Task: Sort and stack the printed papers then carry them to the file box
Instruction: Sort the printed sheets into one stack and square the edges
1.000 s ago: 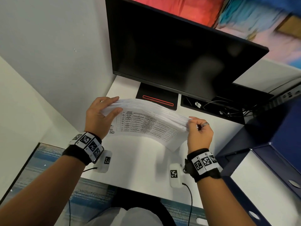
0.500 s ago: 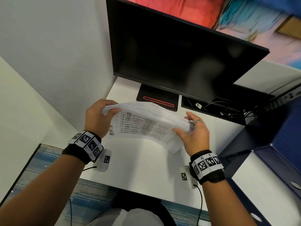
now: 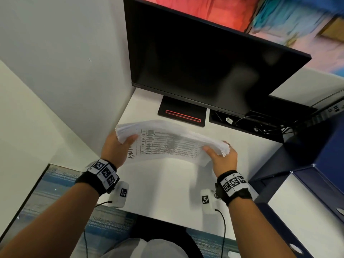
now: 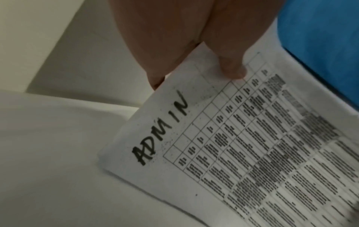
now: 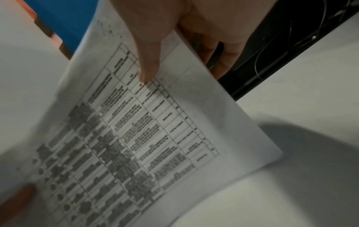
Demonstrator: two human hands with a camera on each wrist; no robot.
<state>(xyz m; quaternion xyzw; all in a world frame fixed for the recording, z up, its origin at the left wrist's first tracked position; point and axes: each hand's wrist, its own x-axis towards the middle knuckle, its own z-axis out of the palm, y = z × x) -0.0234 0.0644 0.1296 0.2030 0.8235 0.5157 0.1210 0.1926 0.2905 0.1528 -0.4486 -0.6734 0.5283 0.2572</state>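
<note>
Papers (image 3: 167, 142) hang above the white table (image 3: 163, 187) in front of the monitor (image 3: 204, 67), stretched between both hands: left hand (image 3: 116, 149) pinches one short edge, right hand (image 3: 222, 157) pinches the opposite edge.

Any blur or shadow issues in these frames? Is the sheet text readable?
Head view: paper stack fairly sharp, its table text smeared; colourful top-right background streaked. Left wrist view: handwritten "ADMIN" legible, printed rows blurred. Right wrist view: the print blurs toward the lower left; dark shadow on the desk beside the stack.
</note>
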